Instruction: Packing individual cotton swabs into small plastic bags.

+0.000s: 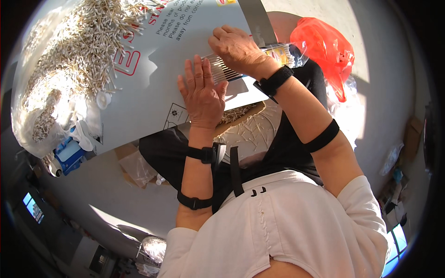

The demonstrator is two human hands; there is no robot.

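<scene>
On a printed grey-white board (153,92), a flat row of cotton swabs (221,69) lies between my two hands, seemingly under clear film. My left hand (203,95) rests flat beside the row with its fingers stretched out, fingertips at its left edge. Curled over the far end is my right hand (238,50); its fingertips point down and hide whatever they may hold. Just right of that wrist lies a clear pack of swabs (280,54) with a yellow and red label. A big heap of loose cotton swabs (88,51) covers the board's left side.
Clear plastic sheeting (21,116) edges the heap. A blue and white tape dispenser (69,155) sits at the board's near left corner. Below the board, an open carton (245,121) holds loose swabs between my legs. A red plastic bag (324,44) stands at the right.
</scene>
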